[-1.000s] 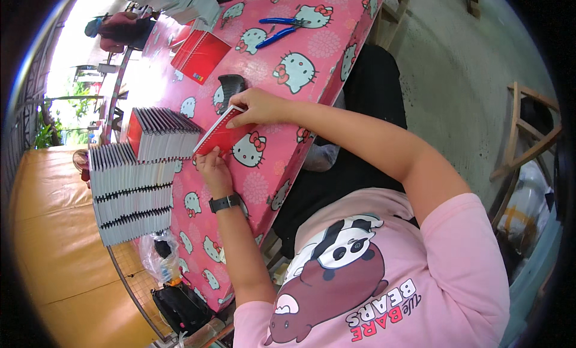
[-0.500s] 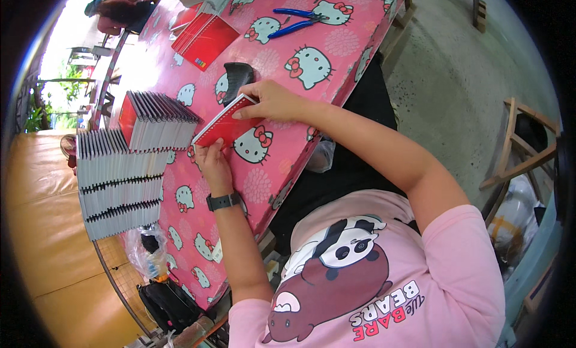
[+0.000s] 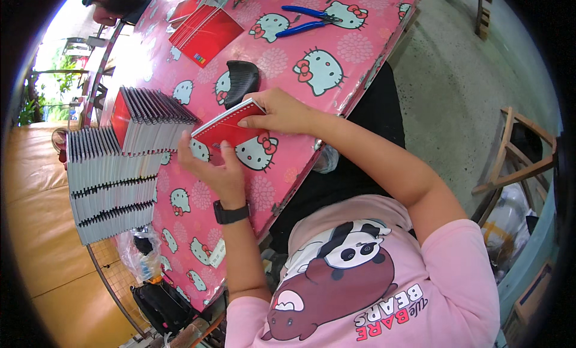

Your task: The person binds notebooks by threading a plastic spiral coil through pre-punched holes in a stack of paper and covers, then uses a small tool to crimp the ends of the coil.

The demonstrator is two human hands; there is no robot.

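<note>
My right hand (image 3: pixel 279 112) grips a red-covered notebook (image 3: pixel 231 125) by its upper right end, thumb on the cover and fingers behind. The notebook is tilted above the table, and a row of small holes or coil loops runs along its upper edge. My left hand (image 3: pixel 211 167), with a dark watch on the wrist, has its fingers spread at the notebook's lower left end; whether a fingertip touches it is hard to tell. Just beyond the notebook lies a black curved object (image 3: pixel 242 81). Left of my hands stand stacked spiral-bound notebooks (image 3: pixel 114 168) with black coils.
A pink table cover (image 3: pixel 288 102) with cat faces lies under everything. Red notebooks (image 3: pixel 207 36) lie fanned at the far side, and blue-handled pliers (image 3: pixel 306 21) sit at the far right. A plastic bag (image 3: pixel 139 252) hangs near the left edge, above a black bag (image 3: pixel 165 303).
My left hand has loosened from the notebook's lower end, its fingers spreading apart. My right hand keeps its grip, with the notebook slightly shifted. The view has moved a little.
</note>
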